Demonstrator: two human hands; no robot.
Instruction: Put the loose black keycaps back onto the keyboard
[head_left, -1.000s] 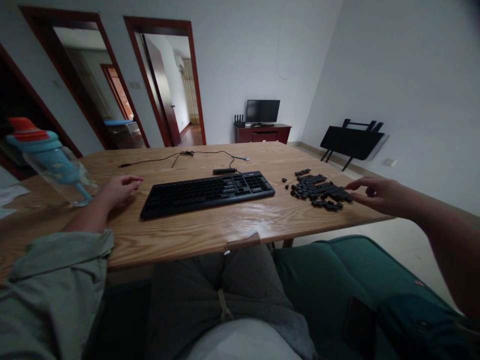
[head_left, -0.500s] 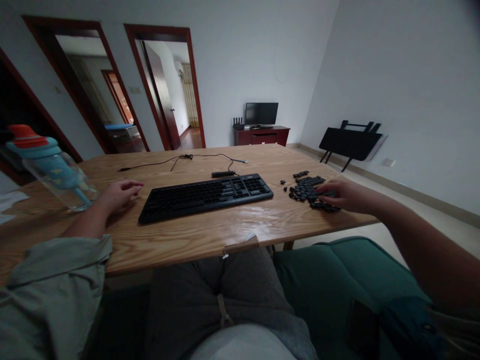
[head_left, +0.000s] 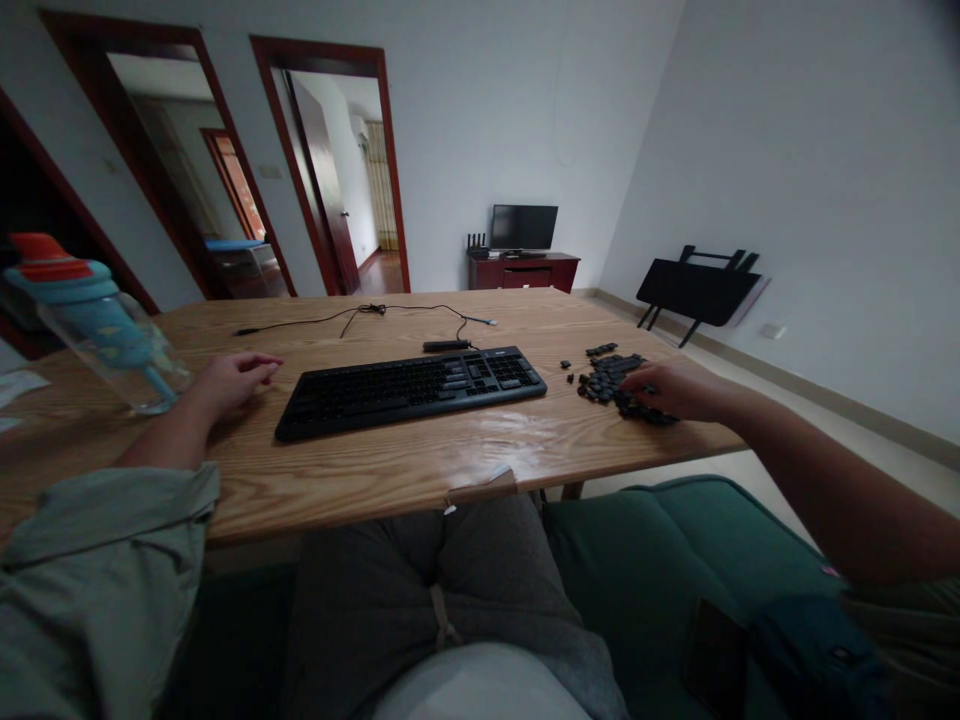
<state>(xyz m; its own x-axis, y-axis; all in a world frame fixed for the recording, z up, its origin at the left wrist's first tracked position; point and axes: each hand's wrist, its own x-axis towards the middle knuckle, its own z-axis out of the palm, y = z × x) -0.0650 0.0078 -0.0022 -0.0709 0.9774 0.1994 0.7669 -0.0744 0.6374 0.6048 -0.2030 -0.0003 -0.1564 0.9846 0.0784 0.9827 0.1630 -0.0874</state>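
Many keycaps (head_left: 600, 380) at right hand (head_left: 673, 390), grip unclear; left hand (head_left: 229, 385) near keyboard (head_left: 409, 390), loosely parted.

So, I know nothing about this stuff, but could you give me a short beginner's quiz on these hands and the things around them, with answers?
1. True or false: the left hand is apart from the keyboard.

2. Which of these is close to the left hand?
A) a lamp
B) a bottle
C) a mug

3. Fill in the blank: the ____ hand is at the pile of loose black keycaps.

Key:
1. True; a gap shows between them.
2. B
3. right; the fingers of the right hand are at the pile.
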